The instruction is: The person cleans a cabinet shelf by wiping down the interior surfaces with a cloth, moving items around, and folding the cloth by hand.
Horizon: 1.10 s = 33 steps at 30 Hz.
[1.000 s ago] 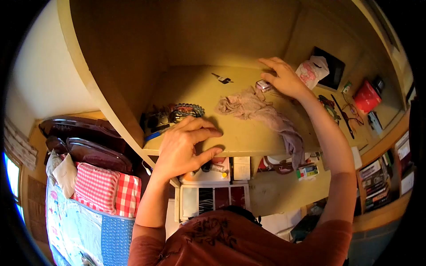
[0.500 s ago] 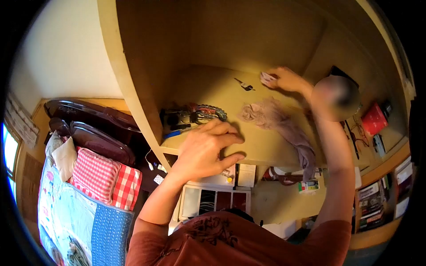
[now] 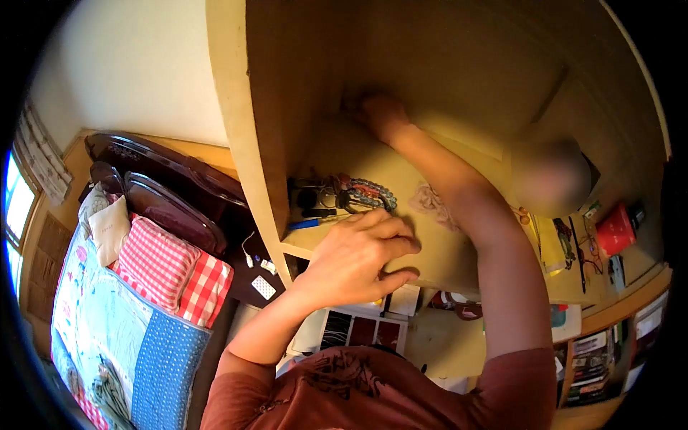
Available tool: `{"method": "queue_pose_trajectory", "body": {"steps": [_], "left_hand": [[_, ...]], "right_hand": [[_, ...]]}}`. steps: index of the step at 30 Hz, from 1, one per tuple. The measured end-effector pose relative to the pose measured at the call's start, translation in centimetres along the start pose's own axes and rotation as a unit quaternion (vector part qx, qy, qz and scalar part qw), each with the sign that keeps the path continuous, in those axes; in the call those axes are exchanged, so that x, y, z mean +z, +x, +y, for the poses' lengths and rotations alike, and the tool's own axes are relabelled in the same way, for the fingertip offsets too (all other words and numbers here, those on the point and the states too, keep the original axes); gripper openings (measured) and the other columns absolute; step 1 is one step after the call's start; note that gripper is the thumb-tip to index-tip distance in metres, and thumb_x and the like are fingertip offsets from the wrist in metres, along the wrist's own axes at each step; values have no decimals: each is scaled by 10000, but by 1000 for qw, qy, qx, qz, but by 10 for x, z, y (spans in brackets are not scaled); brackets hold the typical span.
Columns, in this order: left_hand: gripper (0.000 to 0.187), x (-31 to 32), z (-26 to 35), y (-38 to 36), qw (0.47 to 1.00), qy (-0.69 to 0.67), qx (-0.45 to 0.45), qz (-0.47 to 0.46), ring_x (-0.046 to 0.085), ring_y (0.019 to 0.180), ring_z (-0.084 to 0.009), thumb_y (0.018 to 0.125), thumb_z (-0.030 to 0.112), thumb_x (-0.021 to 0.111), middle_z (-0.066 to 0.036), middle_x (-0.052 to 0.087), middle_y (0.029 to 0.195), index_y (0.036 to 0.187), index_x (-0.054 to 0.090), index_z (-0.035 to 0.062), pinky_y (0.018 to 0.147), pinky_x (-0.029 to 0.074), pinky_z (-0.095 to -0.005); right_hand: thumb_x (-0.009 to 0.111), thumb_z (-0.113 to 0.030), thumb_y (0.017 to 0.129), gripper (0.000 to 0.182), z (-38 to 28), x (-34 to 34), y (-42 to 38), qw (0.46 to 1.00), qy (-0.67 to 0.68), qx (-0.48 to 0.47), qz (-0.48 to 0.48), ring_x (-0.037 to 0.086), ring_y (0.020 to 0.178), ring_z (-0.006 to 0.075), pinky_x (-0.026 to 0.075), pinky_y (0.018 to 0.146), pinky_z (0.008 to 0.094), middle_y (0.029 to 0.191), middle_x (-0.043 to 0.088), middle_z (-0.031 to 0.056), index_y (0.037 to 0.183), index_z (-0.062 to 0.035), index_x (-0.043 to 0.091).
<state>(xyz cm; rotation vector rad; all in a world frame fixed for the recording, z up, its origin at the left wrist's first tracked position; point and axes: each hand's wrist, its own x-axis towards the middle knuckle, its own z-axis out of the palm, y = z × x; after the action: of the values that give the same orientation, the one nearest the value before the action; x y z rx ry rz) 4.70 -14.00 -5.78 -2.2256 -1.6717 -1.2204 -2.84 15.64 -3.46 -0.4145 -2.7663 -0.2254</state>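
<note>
My left hand [image 3: 362, 259] hovers palm down over the front edge of the shelf [image 3: 448, 261], fingers loosely bent and apart, holding nothing. Close to its fingertips lie several bead bracelets [image 3: 369, 192] and a blue pen [image 3: 304, 223]. My right hand [image 3: 385, 116] reaches into the shadowed back left corner of the shelf. Its fingers look closed, and what they hold is too dark to make out. Under my right forearm lies a crumpled pinkish-grey cloth [image 3: 430, 204], partly hidden by the arm.
Right on the shelf are a red box [image 3: 615, 229], a yellow strip [image 3: 550, 246], glasses and a blurred round object [image 3: 550, 179]. Below stand books [image 3: 598, 365] and an open case with compartments [image 3: 364, 331]. A bed [image 3: 107, 301] with checked pillows is at left.
My right hand has moved left and deeper into the back corner; the small pale, patterned thing in it no longer shows. The key is out of sight. The view has shifted; my left hand keeps its pose.
</note>
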Motion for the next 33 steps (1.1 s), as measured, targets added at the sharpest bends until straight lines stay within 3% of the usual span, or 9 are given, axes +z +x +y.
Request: {"method": "queue_pose_trajectory", "body": {"steps": [2,7,11,13,15,17,19,25,33], "left_hand": [[291,1,0,1,1000,1,-1,0,625,984,-253,798,325,787,-21,687,1067,1006,747,125,845,519,-365],[282,0,4,2,1000,3,-12,-10,628,979,-251,791,311,791,-22,692,1071,1000,750,126,841,521,-363],[285,-1,2,3,1000,-14,-8,-3,634,969,-267,762,259,802,-32,700,1054,1003,756,115,832,524,-373],[293,-2,4,3,1000,-13,-13,-6,632,980,-271,758,261,805,-40,700,1053,1007,761,114,841,522,-381],[304,-2,5,3,999,-6,-26,-20,632,987,-273,749,269,816,-51,700,1059,1002,767,108,848,521,-385],[304,0,4,3,1000,-3,-15,-7,634,986,-276,746,257,821,-54,701,1059,1000,767,99,848,523,-389],[310,2,3,4,1000,-5,-12,-7,638,997,-282,746,257,824,-61,703,1057,1001,768,89,855,524,-394],[300,4,6,5,999,31,-8,-8,624,1022,-279,762,250,805,-54,688,1070,1003,744,83,861,511,-382],[361,2,12,8,998,-10,-43,-39,635,1067,-326,719,169,843,-133,695,1105,1049,749,55,937,493,-398]], "right_hand": [[584,-478,969,446,0,2,0,995,-92,3,-37,651,1032,430,521,902,529,1085,698,223,1091,-80,743],[593,-462,962,455,25,40,11,996,50,52,60,638,1089,411,516,929,524,1152,675,226,1141,-59,708],[635,-409,939,445,-3,-47,-27,994,97,50,10,620,1137,407,510,953,509,1200,659,230,1197,-49,680],[655,-380,916,459,11,-66,-28,995,-1,78,-56,607,1168,404,502,971,498,1236,648,224,1245,-60,663],[667,-307,905,430,9,-98,-61,998,26,41,-28,617,1147,385,503,961,481,1233,652,208,1255,-58,655],[662,-237,905,413,-4,-129,-114,989,101,-108,24,610,1145,363,490,976,456,1233,653,183,1280,-65,644],[675,-238,885,456,-11,-143,-163,981,144,-127,-17,583,1200,369,454,1046,450,1292,614,189,1311,-78,640],[671,-244,908,518,-17,-144,-276,990,117,-76,23,510,1307,344,396,1107,454,1420,543,156,1407,-130,587],[573,-153,961,476,-2,-98,-304,986,153,-53,25,412,1405,324,338,1168,433,1501,487,124,1437,-163,565]]}}
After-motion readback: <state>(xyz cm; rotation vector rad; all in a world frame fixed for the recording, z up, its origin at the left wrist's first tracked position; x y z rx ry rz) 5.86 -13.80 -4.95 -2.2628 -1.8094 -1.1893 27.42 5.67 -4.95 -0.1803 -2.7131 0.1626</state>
